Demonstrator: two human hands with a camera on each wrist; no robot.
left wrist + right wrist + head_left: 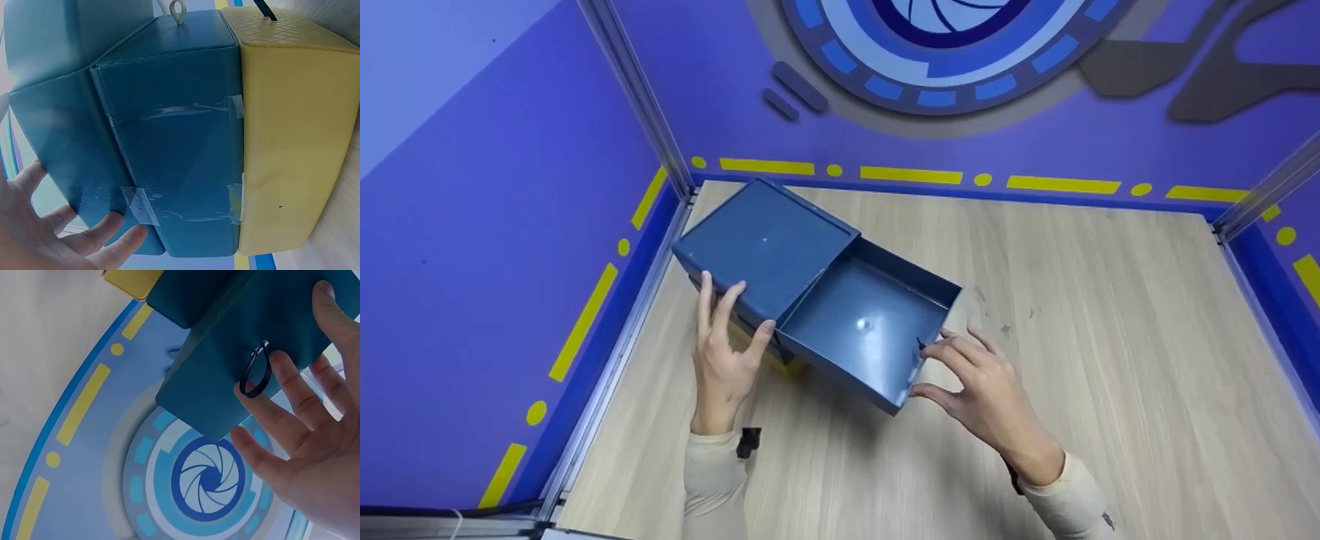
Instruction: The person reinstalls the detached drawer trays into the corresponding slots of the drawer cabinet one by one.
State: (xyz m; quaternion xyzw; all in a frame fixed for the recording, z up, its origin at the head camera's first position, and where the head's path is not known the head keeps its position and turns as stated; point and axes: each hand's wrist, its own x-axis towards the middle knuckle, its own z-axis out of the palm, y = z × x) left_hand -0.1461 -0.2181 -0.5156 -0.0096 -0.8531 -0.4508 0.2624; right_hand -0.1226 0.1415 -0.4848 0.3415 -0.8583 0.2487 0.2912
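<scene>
A blue drawer box point(765, 247) stands at an angle on the left part of the table. Its top drawer point(855, 315) is pulled out toward the right, and its bare inside shows. Along the box's near side lies my left hand point(726, 360), fingers spread and fingertips touching the wall. My right hand point(990, 390) is at the drawer's front, thumb and fingers extended against the panel. Beside its fingertips hangs a black loop pull point(257, 392). Below the top unit, in the left wrist view, are another blue unit point(174, 152) and a yellow unit point(298, 146).
Clear tape point(185, 208) joins the stacked units. A white loop point(178, 12) sits on the middle unit's front. The wooden table point(1110, 360) extends right of the box. Patterned blue panels point(960, 142) stand behind and at both sides.
</scene>
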